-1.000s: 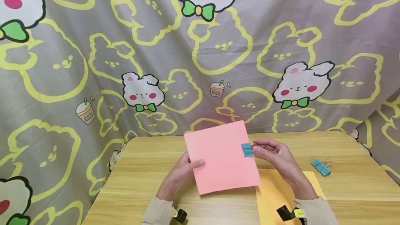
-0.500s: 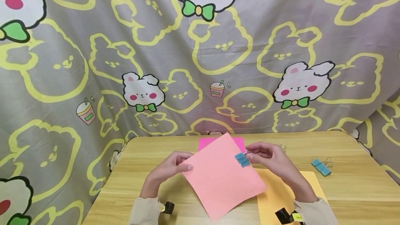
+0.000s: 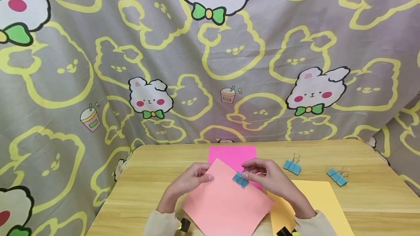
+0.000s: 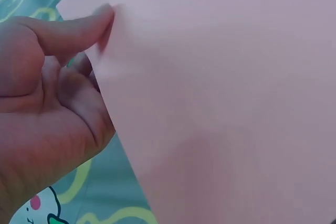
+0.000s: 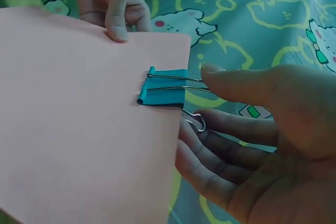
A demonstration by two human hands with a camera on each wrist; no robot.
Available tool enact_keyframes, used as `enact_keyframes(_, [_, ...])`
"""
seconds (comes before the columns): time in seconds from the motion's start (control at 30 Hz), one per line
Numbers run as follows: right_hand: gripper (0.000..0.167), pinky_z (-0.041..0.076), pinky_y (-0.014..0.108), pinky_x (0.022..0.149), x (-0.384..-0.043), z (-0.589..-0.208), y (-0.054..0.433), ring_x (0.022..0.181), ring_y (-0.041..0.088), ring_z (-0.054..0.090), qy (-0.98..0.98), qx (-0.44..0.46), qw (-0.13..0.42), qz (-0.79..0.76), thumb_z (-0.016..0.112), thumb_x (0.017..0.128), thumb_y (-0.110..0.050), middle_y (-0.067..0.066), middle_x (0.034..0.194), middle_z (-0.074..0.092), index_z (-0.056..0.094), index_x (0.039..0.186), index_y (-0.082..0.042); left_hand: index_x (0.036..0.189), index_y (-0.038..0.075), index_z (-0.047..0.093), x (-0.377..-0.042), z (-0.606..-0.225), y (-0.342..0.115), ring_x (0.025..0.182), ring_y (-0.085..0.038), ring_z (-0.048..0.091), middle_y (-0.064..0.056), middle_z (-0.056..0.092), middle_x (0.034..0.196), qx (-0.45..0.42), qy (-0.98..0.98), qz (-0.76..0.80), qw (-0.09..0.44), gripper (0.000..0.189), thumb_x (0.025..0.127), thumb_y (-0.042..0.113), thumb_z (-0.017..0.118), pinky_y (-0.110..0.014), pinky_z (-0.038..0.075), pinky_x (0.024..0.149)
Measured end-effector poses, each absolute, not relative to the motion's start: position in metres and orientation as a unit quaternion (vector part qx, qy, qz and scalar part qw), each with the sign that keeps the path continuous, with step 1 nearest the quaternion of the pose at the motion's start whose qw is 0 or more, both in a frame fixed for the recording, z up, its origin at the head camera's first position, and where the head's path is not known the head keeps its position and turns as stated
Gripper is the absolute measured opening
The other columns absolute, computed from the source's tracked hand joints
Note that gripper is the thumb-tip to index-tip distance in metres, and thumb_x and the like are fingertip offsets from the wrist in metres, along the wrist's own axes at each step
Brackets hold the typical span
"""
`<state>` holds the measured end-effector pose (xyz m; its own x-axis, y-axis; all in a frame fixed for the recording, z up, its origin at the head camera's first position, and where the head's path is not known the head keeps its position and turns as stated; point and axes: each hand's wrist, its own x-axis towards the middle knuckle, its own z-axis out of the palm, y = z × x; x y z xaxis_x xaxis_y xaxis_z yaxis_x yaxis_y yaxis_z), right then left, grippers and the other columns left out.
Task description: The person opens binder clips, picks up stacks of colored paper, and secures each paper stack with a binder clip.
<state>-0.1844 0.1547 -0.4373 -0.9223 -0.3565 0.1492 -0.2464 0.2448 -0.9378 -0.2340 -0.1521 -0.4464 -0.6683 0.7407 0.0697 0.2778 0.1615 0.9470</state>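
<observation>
A light pink sheet of paper (image 3: 226,207) is held tilted, one corner pointing away, over the table. My left hand (image 3: 191,179) pinches its upper left edge, with the thumb (image 4: 89,27) on the near face and the other fingers behind. A blue binder clip (image 3: 240,180) bites the upper right edge. My right hand (image 3: 267,176) holds that clip by its wire handles; in the right wrist view the thumb (image 5: 231,82) lies on the upper handle (image 5: 178,87) and the fingers are by the lower one.
A magenta sheet (image 3: 231,153) lies behind the pink one, partly covered. To the right, a yellow-orange sheet (image 3: 318,199) lies under my right forearm. Two more blue binder clips, one nearer (image 3: 292,166) and one farther right (image 3: 337,177), rest on the wooden table (image 3: 377,207). A patterned curtain (image 3: 197,61) hangs behind.
The pink sheet has turned counterclockwise and come down toward me with both hands. My left hand has shifted its grip nearer the top corner. The magenta sheet and another clip have been uncovered.
</observation>
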Motion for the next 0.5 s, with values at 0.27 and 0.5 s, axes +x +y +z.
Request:
enact_keyframes(0.27, [0.042, 0.057, 0.031, 0.088, -0.189, -0.439, 0.173, 0.111, 0.030, 0.067, 0.819, -0.190, 0.007, -0.541, 0.070, 0.099, -0.025, 0.013, 0.122, 0.070, 0.064, 0.132, 0.001, 0.123, -0.002, 0.067, -0.238, -0.448, -0.161, 0.080, -0.011, 0.056, -0.008, 0.067, 0.094, 0.321, 0.757, 0.537, 0.190, 0.023, 0.105, 0.002, 0.053, -0.024, 0.048, 0.077])
enact_keyframes(0.5, [0.038, 0.056, 0.054, 0.085, -0.194, -0.448, 0.216, 0.108, 0.042, 0.066, 0.897, -0.114, -0.137, -0.406, 0.076, 0.094, -0.017, 0.022, 0.125, 0.068, 0.067, 0.127, 0.000, 0.134, 0.000, 0.064, -0.248, -0.443, -0.198, 0.085, -0.015, 0.064, -0.015, 0.071, 0.106, 0.278, 0.775, 0.549, 0.146, 0.030, 0.107, 0.005, 0.052, -0.027, 0.053, 0.077])
